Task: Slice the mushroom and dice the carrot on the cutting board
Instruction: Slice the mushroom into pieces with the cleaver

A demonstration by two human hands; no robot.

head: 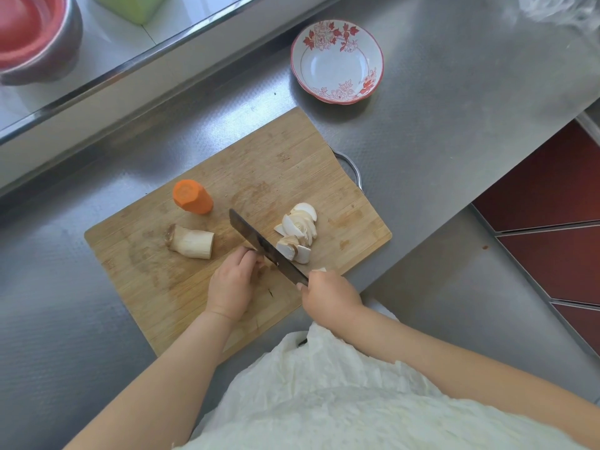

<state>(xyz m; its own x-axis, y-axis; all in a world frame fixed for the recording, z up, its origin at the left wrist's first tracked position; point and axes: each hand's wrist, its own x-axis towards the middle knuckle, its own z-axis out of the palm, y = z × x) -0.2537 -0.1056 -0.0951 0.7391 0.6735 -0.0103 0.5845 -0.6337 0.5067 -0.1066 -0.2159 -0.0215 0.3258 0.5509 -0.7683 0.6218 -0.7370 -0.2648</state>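
Board: I see the cutting board (181,287) lying at an angle on the steel worktop (438,151), metal handle (349,165) at its far-right edge.
Carrot: orange stub (192,196) on the far-left part of the board, cut face toward me, untouched, well apart from both hands.
Mushroom: uncut stem piece (190,243) lies on its side just below the carrot, left of the blade, not touching it.
Slices: white pile (298,232) on the right side of the board, right of the blade; nearest pieces sit against the blade's flat.
Knife: dark blade (259,243) runs diagonally from far-left tip to near-right handle, btwn stem piece and slices; can't tell if the edge is on the board.
R hand: my right hand (329,295) has fingers wrapped round the knife handle, at the board's near-right edge. One small white piece (319,269) sits just above the knuckles.
L hand: left hand (232,287) is palm-down on the board, fingers (248,254) curled at the blade's left side. They seem to hold a small mushroom bit, mostly hidden, so can't say for sure.
Bowl: white w/ red flowers (336,61), on the worktop beyond the board, well apart.
Other: red basin (35,34) far left on the ledge; white garment (324,401) at bottom.
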